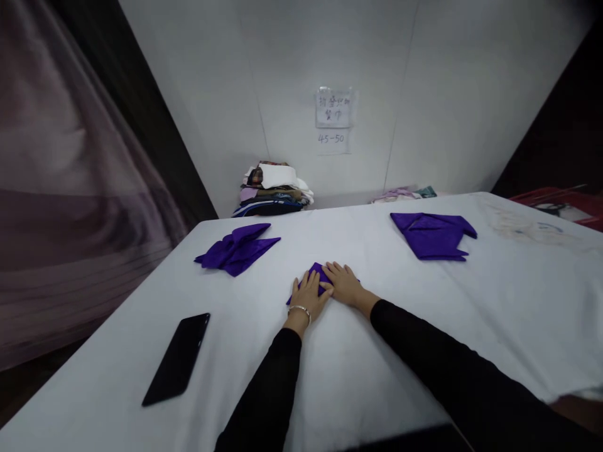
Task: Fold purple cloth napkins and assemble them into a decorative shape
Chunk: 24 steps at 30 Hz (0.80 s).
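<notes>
Under both hands, at the middle of the white-covered table [377,351], lies a folded purple cloth napkin [317,269]. My left hand [308,294], with a bracelet at the wrist, rests flat on its left part with fingers stretched out. My right hand [343,284] lies flat over its right part, fingers extended to the upper left. The thumbs come close together in the middle. Much of the napkin is covered by the hands; its top point and small side corners show.
A purple napkin folded into a pointed shape [235,248] lies back left, another folded purple napkin [431,235] back right. A black phone-like slab [178,358] lies front left. Behind the table stands a stack of folded clothes [276,188]; a paper sign [333,119] hangs on the wall.
</notes>
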Available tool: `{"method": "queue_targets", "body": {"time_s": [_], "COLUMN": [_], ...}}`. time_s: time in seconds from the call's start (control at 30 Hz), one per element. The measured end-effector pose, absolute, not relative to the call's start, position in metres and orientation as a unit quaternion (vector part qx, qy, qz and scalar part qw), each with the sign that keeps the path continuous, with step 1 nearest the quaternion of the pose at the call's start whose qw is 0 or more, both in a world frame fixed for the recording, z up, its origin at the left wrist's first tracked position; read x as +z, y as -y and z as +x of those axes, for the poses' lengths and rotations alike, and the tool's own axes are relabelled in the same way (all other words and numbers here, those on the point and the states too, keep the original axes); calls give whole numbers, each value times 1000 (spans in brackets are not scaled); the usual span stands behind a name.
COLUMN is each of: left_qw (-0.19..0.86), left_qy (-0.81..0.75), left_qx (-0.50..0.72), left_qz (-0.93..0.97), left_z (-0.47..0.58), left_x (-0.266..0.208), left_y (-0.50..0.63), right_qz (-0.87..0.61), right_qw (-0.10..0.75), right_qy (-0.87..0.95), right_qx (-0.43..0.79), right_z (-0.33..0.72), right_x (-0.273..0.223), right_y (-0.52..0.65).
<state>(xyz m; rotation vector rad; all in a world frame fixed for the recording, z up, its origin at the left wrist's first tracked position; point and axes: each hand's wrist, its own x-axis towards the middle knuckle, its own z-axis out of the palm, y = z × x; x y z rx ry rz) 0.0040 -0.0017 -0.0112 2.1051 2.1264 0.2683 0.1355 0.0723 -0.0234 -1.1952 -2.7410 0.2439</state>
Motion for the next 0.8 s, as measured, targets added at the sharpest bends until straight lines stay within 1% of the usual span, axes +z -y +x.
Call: {"method": "queue_targets", "body": {"time_s": [0.1, 0.2, 0.3, 0.43, 0.53, 0.6, 0.8], "left_qw": [64, 59, 54, 54, 60, 61, 57], "left_qy": [-704, -702, -700, -698, -699, -699, -701], "left_qx": [65, 48, 46, 49, 46, 47, 47], "left_qz": [705, 708, 710, 712, 711, 711, 709], "left_z": [-2, -4, -3, -1, -1, -1, -2], "left_x": [-15, -15, -13, -11, -9, -9, -11], "left_y": [0, 0, 0, 2, 2, 2, 1], "right_qz": [-387, -394, -395, -394, -445, -477, -402], "right_qw": [68, 74, 61, 51, 106, 151, 181], "right_qy": [912, 910, 912, 908, 870, 844, 882], "right_qx": [116, 102, 96, 129, 182, 193, 166], "right_z": [147, 170, 199, 232, 244, 242, 220], "right_x": [-21, -20, -20, -19, -16, -14, -16], "right_y": [-73, -68, -63, -62, -67, -68, -58]}}
